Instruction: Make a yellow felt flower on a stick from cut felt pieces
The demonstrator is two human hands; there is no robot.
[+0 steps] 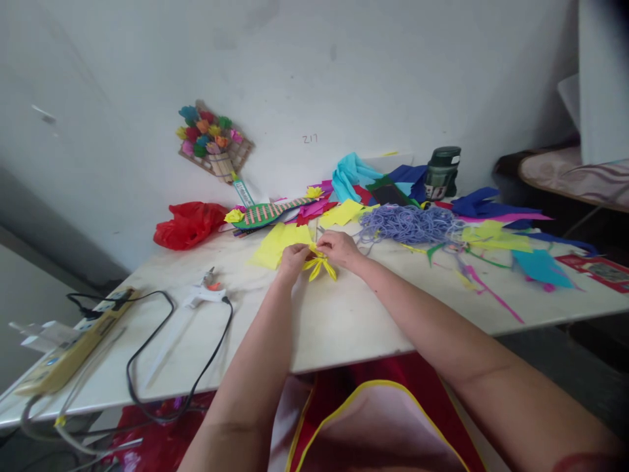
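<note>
Above the middle of the table, my left hand (293,258) and my right hand (339,248) meet at a yellow paper flower (320,267). Fingers of both hands are pinched on its upper part, and its narrow petals spread downward toward me. The fingertips hide how its centre is put together. Just behind my left hand lies a sheet of yellow crepe paper (275,244). A smaller yellow paper piece (344,212) is beyond my right hand, and a heap of purple yarn (413,224) lies to its right.
A white glue gun (209,295) with a black cord lies left, near a power strip (73,344) at the table's left edge. A red plastic bag (189,225), a green decorated piece (275,211), paper scraps (540,267) and a dark green bottle (442,174) line the back and right.
</note>
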